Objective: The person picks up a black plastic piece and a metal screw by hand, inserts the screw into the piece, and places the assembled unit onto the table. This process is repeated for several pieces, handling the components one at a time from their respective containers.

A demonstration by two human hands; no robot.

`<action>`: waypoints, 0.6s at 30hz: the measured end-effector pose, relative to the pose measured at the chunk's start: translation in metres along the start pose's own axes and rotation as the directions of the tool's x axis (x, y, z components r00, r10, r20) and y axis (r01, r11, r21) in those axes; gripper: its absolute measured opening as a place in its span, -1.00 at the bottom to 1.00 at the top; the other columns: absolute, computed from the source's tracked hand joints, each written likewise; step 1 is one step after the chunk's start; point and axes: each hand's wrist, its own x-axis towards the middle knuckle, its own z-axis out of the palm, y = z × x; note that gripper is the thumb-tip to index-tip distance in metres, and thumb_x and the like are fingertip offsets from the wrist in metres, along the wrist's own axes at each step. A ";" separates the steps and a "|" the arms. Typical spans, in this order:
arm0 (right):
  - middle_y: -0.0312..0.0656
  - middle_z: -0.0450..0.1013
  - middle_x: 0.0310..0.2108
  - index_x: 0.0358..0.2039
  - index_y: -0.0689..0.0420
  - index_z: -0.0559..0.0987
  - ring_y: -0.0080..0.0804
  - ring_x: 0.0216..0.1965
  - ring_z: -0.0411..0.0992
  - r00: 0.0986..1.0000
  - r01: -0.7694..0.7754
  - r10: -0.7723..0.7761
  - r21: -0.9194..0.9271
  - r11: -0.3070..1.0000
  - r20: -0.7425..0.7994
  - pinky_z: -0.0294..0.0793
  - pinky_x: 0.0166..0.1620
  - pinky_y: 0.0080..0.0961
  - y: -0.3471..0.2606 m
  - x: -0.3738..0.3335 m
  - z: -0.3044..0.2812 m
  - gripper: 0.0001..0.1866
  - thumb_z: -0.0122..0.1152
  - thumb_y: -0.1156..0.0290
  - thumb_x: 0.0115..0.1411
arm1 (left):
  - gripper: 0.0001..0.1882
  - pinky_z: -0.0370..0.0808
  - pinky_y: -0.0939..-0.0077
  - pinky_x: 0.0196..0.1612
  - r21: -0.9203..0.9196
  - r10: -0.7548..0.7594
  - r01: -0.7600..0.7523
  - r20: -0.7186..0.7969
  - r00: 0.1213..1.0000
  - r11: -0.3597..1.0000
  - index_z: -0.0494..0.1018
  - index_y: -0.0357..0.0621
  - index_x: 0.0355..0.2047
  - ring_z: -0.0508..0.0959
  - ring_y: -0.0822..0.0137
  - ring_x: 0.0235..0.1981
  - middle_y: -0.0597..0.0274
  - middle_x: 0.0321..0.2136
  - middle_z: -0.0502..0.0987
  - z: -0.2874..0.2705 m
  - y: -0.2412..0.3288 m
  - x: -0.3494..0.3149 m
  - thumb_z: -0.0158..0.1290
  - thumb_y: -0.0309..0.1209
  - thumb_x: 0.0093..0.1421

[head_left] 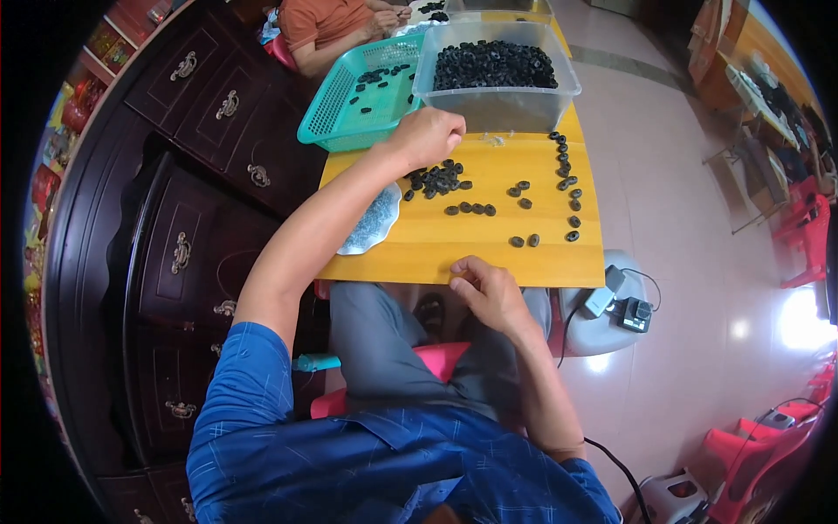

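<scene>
My left hand (428, 138) reaches over the table, just in front of the clear plastic bin (497, 109). Its fingers are curled closed, and anything inside them is hidden. Below it lies a heap of small black oval rings (436, 177). A short row of the same rings (471, 209) runs nearer to me, and a few lie loose to the right. My right hand (491, 293) rests at the table's near edge, fingers loosely bent, thumb and forefinger slightly apart with nothing visible between them. A pale dish of tiny blue-grey pieces (374, 220) sits under my left forearm.
A green basket (327, 131) with scattered black rings stands at the far left; the bin beside it is heaped with them. A line of rings (564, 166) follows the table's right side. Another person (323, 26) works beyond. A grey stool (602, 336) holds small devices.
</scene>
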 end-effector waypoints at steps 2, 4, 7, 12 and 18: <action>0.05 0.56 -0.45 -0.17 0.26 0.56 -0.02 -0.35 0.56 1.000 -0.006 0.006 -0.002 1.000 0.007 0.52 -0.22 -0.25 -0.001 0.000 0.000 -0.71 0.20 0.33 0.17 | -0.85 0.53 0.12 -0.20 0.012 0.001 -0.001 -0.023 1.000 1.000 0.59 -0.07 -0.35 0.62 0.04 -0.28 0.09 -0.38 0.63 0.008 -0.003 -0.008 0.04 -0.38 0.13; 0.04 0.56 -0.46 -0.16 0.26 0.55 -0.02 -0.34 0.56 1.000 -0.007 0.007 0.000 1.000 0.016 0.52 -0.22 -0.25 -0.002 0.001 0.000 -0.71 0.20 0.33 0.18 | -0.85 0.53 0.11 -0.23 0.030 0.000 0.001 -0.045 0.999 1.000 0.60 -0.05 -0.39 0.62 0.04 -0.31 0.10 -0.43 0.63 0.013 -0.009 -0.011 0.04 -0.38 0.13; 0.03 0.56 -0.47 -0.16 0.26 0.55 -0.02 -0.34 0.57 1.000 -0.012 0.012 -0.001 1.000 0.025 0.52 -0.23 -0.25 -0.002 0.001 -0.001 -0.71 0.20 0.33 0.18 | -0.85 0.53 0.12 -0.22 0.040 -0.068 0.069 -0.023 0.997 0.997 0.61 -0.04 -0.38 0.62 0.04 -0.30 0.11 -0.41 0.64 0.022 -0.017 -0.008 0.04 -0.38 0.12; 0.04 0.56 -0.46 -0.15 0.24 0.55 -0.03 -0.34 0.57 0.999 -0.031 0.031 -0.013 0.999 0.015 0.52 -0.23 -0.26 -0.005 0.000 -0.004 -0.72 0.20 0.35 0.18 | -0.84 0.54 0.16 -0.23 0.040 -0.060 0.061 -0.029 0.998 0.997 0.61 -0.05 -0.30 0.62 0.06 -0.30 0.11 -0.36 0.64 0.042 -0.022 0.009 0.07 -0.37 0.14; 0.05 0.56 -0.45 -0.16 0.23 0.55 0.01 -0.33 0.57 1.000 0.018 -0.019 -0.008 1.000 -0.021 0.53 -0.22 -0.23 -0.004 0.000 -0.004 -0.75 0.21 0.38 0.17 | -0.73 0.51 0.12 -0.09 0.037 0.078 -0.076 -0.041 0.996 0.996 0.54 0.01 -0.10 0.57 0.01 -0.15 0.09 -0.23 0.57 0.087 -0.012 0.040 0.03 -0.37 0.19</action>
